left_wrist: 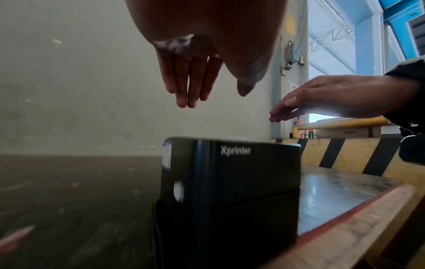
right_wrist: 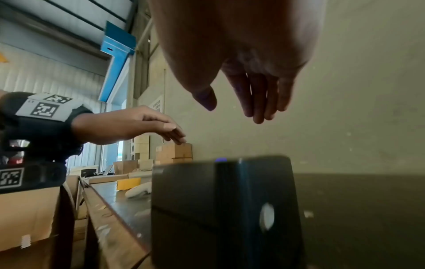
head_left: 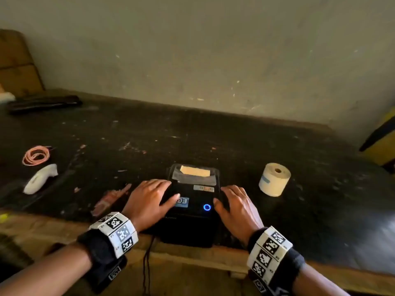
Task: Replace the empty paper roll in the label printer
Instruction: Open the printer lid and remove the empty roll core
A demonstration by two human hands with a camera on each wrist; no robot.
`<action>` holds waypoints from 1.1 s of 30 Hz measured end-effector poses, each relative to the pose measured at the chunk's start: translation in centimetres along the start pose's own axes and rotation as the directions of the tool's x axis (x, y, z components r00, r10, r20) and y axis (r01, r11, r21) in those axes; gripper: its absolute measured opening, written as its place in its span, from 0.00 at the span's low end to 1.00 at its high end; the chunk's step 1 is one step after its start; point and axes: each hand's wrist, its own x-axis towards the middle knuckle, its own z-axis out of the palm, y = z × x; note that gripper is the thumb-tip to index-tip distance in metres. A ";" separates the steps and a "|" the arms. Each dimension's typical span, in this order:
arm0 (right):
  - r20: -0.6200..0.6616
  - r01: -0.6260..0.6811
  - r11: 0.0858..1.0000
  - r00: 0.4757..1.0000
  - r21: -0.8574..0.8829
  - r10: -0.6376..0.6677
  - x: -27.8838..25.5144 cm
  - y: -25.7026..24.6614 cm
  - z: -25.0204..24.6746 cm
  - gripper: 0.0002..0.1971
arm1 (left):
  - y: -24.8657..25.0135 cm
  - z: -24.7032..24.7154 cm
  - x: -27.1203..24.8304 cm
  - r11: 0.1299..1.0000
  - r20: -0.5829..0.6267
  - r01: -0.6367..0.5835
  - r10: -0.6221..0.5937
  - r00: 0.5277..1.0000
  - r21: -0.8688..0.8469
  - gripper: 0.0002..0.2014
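A black label printer [head_left: 193, 201] stands near the front edge of the dark table [head_left: 149, 133], its blue ring light on. Through its clear top window a brown cardboard core [head_left: 194, 170] shows. My left hand [head_left: 149, 199] hovers over the printer's left side with straight fingers, thumb over the lid. My right hand [head_left: 235, 207] hovers at the right side, fingers straight. In the wrist views both hands, the left hand [left_wrist: 184, 87] and the right hand [right_wrist: 257, 98], hang above the printer [left_wrist: 230, 191] [right_wrist: 225, 209] without touching it. A full paper roll [head_left: 274, 179] stands upright to the right.
A white handheld scanner [head_left: 39, 178] and a coil of pink rubber bands [head_left: 36, 155] lie at the left. A reddish packet [head_left: 109, 201] lies left of the printer. A black cable [head_left: 147, 263] hangs off the front edge. Cardboard boxes [head_left: 17, 65] stand at the far left.
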 end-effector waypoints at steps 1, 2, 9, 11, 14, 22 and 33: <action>0.019 -0.025 1.000 1.000 0.017 0.025 -0.4 0.2 0.8 0.24 | -0.3 0.9 -0.7 1.000 -0.002 0.017 -0.017 1.000 0.008 0.31; 0.005 -0.032 0.999 0.999 0.026 0.032 -0.7 0.5 1.5 0.25 | -0.3 1.3 -1.1 1.000 0.000 0.023 -0.023 1.000 -0.010 0.32; 0.133 -0.121 0.983 0.986 0.139 0.102 -3.6 1.7 6.6 0.35 | -1.5 7.0 -4.6 0.938 0.192 0.249 -0.206 0.960 -0.239 0.37; 0.125 -0.105 0.971 0.989 0.214 0.080 -4.1 1.8 7.5 0.34 | -1.3 7.8 -5.2 0.850 0.221 0.299 -0.222 0.950 -0.433 0.30; 0.092 -0.107 0.945 0.992 0.310 0.082 -4.2 1.9 8.4 0.33 | -0.3 8.3 -5.4 0.721 0.208 0.321 -0.245 0.947 -0.614 0.27; 0.128 -0.149 0.957 0.985 0.248 0.120 -4.2 2.0 7.9 0.31 | -0.9 9.0 -5.2 0.779 0.194 0.378 -0.324 0.926 -0.501 0.29; -0.146 0.044 0.942 0.989 0.333 0.005 2.6 3.3 3.2 0.35 | -0.8 4.6 0.8 0.795 -0.050 0.224 -0.303 0.952 -0.564 0.37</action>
